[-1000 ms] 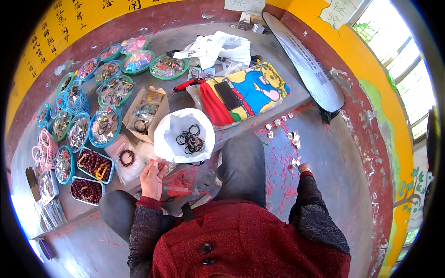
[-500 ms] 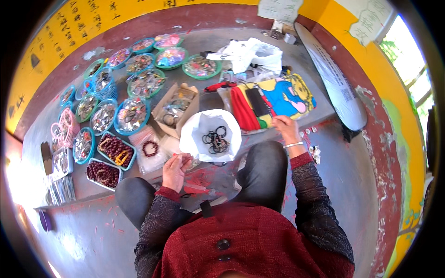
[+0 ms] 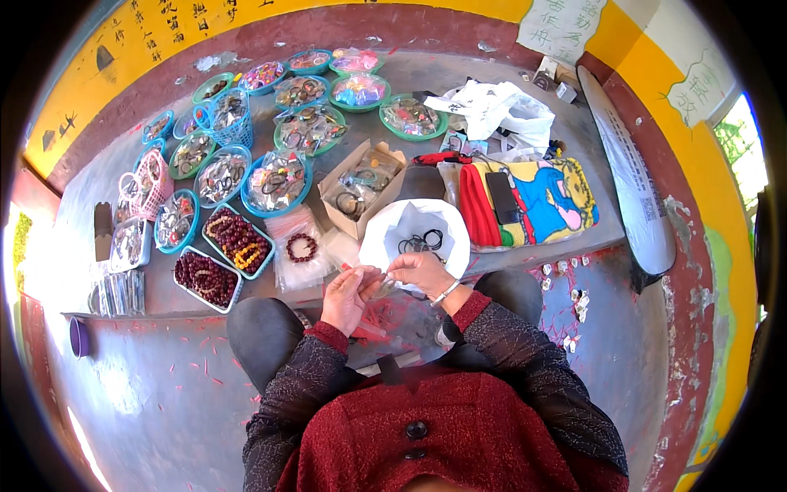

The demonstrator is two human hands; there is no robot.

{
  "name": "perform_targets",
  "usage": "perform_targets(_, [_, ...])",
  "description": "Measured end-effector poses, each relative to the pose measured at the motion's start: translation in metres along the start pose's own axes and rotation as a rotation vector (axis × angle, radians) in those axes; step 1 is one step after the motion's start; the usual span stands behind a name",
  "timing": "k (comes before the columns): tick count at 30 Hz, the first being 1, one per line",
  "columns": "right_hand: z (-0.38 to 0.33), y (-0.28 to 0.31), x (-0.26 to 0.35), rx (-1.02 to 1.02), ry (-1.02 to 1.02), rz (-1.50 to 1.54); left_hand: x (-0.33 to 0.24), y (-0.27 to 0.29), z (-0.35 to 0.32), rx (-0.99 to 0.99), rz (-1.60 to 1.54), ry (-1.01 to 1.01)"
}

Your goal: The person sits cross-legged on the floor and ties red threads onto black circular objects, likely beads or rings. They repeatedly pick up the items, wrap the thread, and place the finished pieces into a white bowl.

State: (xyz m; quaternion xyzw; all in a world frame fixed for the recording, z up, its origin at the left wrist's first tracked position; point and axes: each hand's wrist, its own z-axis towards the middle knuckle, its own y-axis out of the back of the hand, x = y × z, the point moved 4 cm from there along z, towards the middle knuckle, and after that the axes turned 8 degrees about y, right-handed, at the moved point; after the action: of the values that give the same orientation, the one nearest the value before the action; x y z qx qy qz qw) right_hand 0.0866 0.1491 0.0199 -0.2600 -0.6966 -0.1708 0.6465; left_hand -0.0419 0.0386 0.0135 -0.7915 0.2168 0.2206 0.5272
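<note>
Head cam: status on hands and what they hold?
Left hand and right hand together over the lap, pinching a small clear packet. White bag of dark rings just beyond. Nothing in the way.

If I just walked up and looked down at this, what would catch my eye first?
Probably the fan of round teal trays heaped with beads and trinkets, spread over the grey ledge at upper left. Next, the bright cartoon-printed cloth at right, with a dark phone lying on it. In the middle, the left hand and right hand meet over something small, just below a white bag of black rings.
</note>
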Motion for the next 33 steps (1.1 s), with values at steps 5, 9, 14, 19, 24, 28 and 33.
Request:
perform_targets(5, [-0.003,0.004,-0.001,-0.029,0.03,-0.032,0.001,-0.006,-0.001,0.009,-0.005,0.047])
perform_targets(9, [-0.008,0.0,0.005,-0.033,-0.021,0.05,-0.002,-0.01,-0.005,-0.024,-0.032,0.069])
perform_targets(14, [-0.009,-0.003,0.003,-0.039,-0.025,0.074,0.005,0.002,0.002,-0.028,0.05,0.122])
perform_targets(19, [-0.011,-0.004,0.001,-0.047,-0.062,0.051,0.009,0.002,0.002,-0.047,0.04,0.117])
perform_targets(24, [-0.013,-0.005,0.013,-0.053,-0.018,-0.051,0.009,-0.004,0.001,-0.044,0.113,0.098])
perform_targets(28, [-0.013,-0.003,0.011,-0.07,-0.011,-0.046,0.009,-0.003,0.001,-0.055,0.093,0.116])
perform_targets(33, [-0.012,-0.002,0.007,-0.076,0.022,-0.015,0.006,-0.008,-0.002,-0.048,0.087,0.121])
